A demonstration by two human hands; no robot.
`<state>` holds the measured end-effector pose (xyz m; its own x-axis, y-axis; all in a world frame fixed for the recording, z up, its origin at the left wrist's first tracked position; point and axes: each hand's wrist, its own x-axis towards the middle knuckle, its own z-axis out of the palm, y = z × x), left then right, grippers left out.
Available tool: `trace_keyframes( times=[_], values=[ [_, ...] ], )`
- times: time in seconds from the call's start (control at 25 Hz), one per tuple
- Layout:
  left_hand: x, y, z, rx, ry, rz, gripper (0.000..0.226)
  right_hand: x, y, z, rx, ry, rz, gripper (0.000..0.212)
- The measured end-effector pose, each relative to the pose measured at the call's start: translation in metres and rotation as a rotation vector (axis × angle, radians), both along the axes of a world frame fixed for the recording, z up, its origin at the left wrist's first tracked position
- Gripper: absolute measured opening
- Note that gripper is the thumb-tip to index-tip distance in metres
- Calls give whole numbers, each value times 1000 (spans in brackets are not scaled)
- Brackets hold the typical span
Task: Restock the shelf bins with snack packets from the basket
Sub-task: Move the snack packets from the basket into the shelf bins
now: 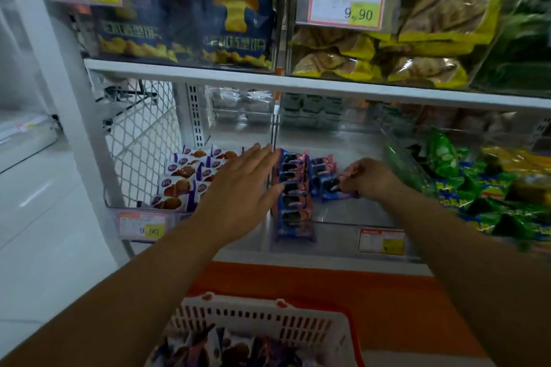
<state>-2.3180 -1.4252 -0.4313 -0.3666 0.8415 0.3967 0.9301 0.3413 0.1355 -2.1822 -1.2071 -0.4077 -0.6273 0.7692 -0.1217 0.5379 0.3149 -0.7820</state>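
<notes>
A blue-and-pink snack packet lies in the clear middle bin on the lower shelf, pinched at its right end by the curled fingers of the right hand. It sits just beside two matching packets and a longer row of the same packets along the bin's left wall. The left hand is released, fingers straight, its thumb and fingertips touching that row. The bin to the left holds white-and-purple packets; the one to the right, green packets. Below, near the person, the white basket holds more packets (blurred, purple and dark). A price tag hangs on the left bin's front.
</notes>
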Motion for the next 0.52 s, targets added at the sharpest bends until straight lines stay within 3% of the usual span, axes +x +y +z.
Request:
trace_keyframes(
  times=[0.08,0.24,0.52],
  values=[
    [-6,5,-12,11,-31,-38,73,-12,17,-19,29,-156,13,20],
    [-9,7,-23,113,-103,-77,67,-31,30,-33,-11,-210,26,15],
    [-9,7,-21,99,-133,-84,67,-31,21,-32,-93,-147,76,19]
  ],
)
